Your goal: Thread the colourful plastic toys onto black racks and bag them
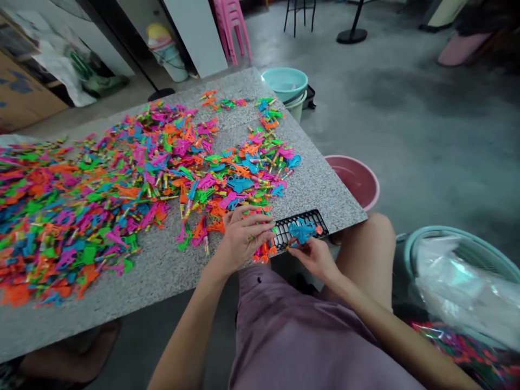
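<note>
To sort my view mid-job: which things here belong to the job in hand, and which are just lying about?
Part of the job, it seems:
small blue plastic toy in the right fingers
black plastic lattice tray
heaped multicoloured plastic toys

Apparently just lying about:
stacked pink plastic seats
round black pole base

Head-worn view, forward and down over hands (242, 238) (319, 259)
</note>
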